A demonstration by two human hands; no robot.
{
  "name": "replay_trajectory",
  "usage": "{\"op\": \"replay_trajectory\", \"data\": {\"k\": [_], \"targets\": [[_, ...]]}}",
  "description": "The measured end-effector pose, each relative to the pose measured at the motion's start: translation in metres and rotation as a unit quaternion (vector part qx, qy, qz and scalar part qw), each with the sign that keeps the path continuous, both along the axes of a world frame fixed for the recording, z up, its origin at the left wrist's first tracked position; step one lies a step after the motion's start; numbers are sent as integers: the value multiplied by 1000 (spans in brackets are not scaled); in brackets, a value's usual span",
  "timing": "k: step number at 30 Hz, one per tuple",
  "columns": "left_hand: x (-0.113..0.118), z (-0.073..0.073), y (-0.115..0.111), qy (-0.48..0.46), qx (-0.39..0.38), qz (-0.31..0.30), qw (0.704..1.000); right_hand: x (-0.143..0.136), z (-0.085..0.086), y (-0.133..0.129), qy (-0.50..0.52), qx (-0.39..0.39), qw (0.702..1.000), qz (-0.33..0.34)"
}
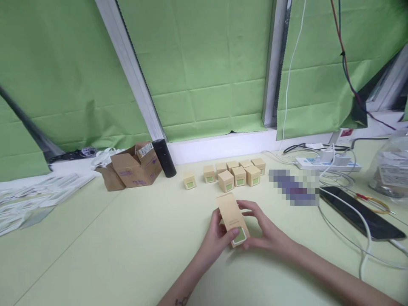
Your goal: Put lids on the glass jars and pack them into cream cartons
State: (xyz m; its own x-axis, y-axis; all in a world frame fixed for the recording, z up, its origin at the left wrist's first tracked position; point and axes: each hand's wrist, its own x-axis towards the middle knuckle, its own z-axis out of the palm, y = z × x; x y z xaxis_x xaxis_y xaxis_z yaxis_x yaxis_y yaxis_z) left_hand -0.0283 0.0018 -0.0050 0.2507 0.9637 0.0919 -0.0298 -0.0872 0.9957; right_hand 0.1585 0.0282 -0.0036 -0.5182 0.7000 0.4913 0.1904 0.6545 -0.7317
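Note:
Tilted over the table in front of me is a small tan cardboard box [232, 212] with a green label at its near end. My left hand [218, 238] grips its left side, the thumb lying on the label. Curved around the right side is my right hand [261, 225], with its fingers at the upper edge and its thumb by the lower corner. Beyond my hands stand several similar small tan boxes [240, 176], most of them grouped together, with one box [189, 182] a little apart on the left.
An open brown carton [135, 165] and a black cylinder [164, 158] stand at the back left. White flat items [35, 197] lie far left. On the right are a white power strip [328, 164], tangled cables, a black phone [361, 212] and a clear plastic container [392, 165].

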Motion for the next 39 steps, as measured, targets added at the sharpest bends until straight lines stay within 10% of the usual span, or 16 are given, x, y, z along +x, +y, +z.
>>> {"op": "replay_trajectory", "data": {"k": [7, 39], "targets": [[-2, 2, -10, 152, 24, -13, 988, 5, 8, 0, 5, -98, 994, -40], [-2, 6, -8, 150, 53, -20, 987, -10, -3, 6, 141, -310, 939, -44]]}}
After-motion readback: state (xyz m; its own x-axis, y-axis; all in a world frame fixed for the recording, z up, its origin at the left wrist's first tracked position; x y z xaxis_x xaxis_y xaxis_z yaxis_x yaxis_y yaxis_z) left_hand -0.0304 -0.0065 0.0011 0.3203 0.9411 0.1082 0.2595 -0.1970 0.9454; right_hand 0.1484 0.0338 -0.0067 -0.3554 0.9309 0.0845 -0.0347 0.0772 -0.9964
